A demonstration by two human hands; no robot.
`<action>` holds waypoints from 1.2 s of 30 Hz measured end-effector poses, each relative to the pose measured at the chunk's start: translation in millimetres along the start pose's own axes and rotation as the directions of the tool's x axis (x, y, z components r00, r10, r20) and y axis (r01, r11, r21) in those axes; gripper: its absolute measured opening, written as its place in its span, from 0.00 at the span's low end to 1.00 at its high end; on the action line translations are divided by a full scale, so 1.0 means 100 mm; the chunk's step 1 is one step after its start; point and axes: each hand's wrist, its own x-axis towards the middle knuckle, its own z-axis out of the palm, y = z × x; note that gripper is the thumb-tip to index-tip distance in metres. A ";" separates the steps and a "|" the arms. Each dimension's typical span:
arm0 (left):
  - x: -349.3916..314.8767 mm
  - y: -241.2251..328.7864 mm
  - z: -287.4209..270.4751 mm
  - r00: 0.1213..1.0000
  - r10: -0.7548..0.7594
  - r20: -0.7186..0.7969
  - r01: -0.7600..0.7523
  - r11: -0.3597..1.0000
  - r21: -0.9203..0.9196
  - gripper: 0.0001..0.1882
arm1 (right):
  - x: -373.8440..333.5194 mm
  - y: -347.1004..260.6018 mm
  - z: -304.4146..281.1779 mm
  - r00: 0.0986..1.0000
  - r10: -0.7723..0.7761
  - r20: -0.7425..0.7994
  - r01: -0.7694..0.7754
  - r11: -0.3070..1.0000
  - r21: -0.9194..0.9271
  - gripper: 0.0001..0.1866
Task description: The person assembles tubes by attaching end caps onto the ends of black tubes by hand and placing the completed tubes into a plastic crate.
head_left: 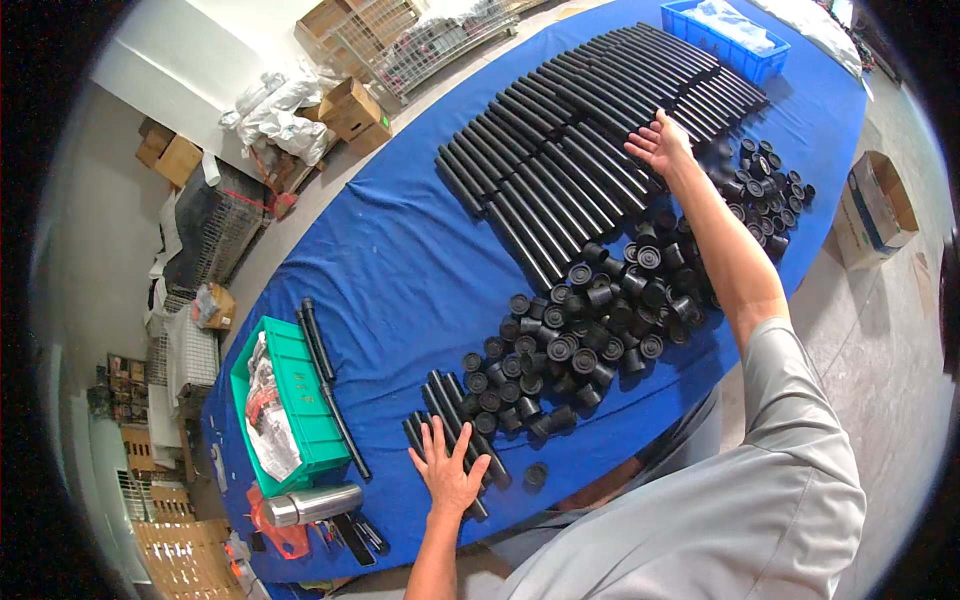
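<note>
The black rods (540, 165) lie in close rows toward the far side of the blue-covered table (380, 260), with a smaller group of rods (447, 398) near its front edge; the left hand (450, 478) lies spread over this smaller group, fingers uncurled and clasping nothing; the right hand (660, 145) is likewise unclenched, at the edge of the rows, contact not determinable; the rods are straight and glossy, so I judge them stiff, fairly light and hardly fragile, though apt to roll and slip; whether they are hollow cannot be confirmed; the sound hold is around mid-length, clear of the loose black caps (585, 360) heaped alongside.
</note>
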 end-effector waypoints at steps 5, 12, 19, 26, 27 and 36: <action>0.00 0.02 0.00 1.000 0.002 -0.001 -0.002 1.000 -0.010 0.34 | 0.05 0.05 0.00 0.997 0.069 0.043 -0.074 0.990 0.118 0.40; 0.00 0.02 -0.02 1.000 0.007 -0.001 -0.007 1.000 0.021 0.35 | 0.06 0.07 0.08 0.995 0.084 0.052 -0.095 0.961 0.261 0.38; 0.03 0.04 -0.02 1.000 -0.005 -0.006 0.005 1.000 0.014 0.34 | 0.14 0.10 0.19 0.997 0.081 0.016 -0.082 0.938 0.336 0.34; -0.04 0.01 -0.01 1.000 -0.005 -0.030 0.006 0.999 0.031 0.34 | 0.26 0.25 0.27 0.992 0.062 0.110 -0.102 0.906 0.411 0.33; 0.03 0.05 0.02 0.999 0.038 -0.031 -0.037 0.999 0.028 0.34 | 0.52 0.18 0.05 0.992 0.068 0.109 -0.109 0.893 0.438 0.33; 0.04 0.04 0.00 0.998 0.041 -0.045 -0.040 0.999 0.007 0.33 | 0.90 0.32 -0.11 0.996 -0.051 -0.080 0.081 0.894 0.441 0.20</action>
